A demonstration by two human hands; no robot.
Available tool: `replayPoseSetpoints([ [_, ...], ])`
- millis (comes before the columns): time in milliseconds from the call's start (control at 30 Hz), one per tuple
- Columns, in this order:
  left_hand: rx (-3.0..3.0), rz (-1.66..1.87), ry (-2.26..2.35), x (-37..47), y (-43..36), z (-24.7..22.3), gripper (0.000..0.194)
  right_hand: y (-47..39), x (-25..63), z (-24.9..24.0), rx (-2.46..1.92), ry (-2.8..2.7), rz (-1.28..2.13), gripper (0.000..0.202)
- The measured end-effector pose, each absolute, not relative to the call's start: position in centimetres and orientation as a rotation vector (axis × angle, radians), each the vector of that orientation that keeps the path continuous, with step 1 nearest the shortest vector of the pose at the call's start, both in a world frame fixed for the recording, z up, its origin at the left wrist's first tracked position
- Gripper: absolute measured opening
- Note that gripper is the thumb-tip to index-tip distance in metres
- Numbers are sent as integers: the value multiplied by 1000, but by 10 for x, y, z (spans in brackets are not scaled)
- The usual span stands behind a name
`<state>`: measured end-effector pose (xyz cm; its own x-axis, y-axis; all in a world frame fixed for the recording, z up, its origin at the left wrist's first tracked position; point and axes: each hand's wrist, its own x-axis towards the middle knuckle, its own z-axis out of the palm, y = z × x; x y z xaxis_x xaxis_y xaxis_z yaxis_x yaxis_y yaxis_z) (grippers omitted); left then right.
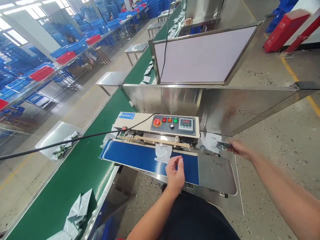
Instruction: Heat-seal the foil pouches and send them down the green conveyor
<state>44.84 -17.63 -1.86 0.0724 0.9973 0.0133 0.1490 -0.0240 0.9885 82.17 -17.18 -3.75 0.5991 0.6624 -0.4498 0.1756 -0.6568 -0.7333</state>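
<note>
A small white pouch [163, 152] hangs at the sealing machine [140, 121], its lower part lying over the blue conveyor belt [132, 155]. Just below the pouch is my left hand [175, 171], fingers curled in and thumb close to them, with nothing visible in the grip. Off the machine's right end, my right hand [237, 147] pinches a small dark silvery packet [223, 145]. Behind that packet lie white pouches [211, 140] on the metal surface. Another pouch [108, 138] pokes out at the machine's left end.
A green conveyor [50, 196] runs along the left, carrying crumpled silver pouches [77, 210]. A black cable [75, 140] crosses above it. Behind the machine rise a steel partition [162, 98] and a white-faced panel [200, 55]. A steel side table [60, 133] holds more packets.
</note>
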Motion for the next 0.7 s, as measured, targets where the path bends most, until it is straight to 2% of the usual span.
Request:
replayPoseSetpoints([
  [133,1694,1008,956,498,-184,-21,34,-186,836,1,-2029,-375,1286,40],
  [267,1946,1018,817,545,-178,-21,58,-220,813,36,-1821,-248,1459,28],
  [300,1980,1014,800,553,-175,-21,59,-229,803,43,-1752,-241,1523,25],
  [400,2039,976,681,561,-170,-21,38,-256,773,54,-1598,-275,1646,30],
  [467,2030,955,615,557,-171,-22,24,-272,757,54,-1585,-275,1616,40],
  [700,1737,868,703,527,-183,-16,32,-309,714,30,-1701,-554,1024,69],
])
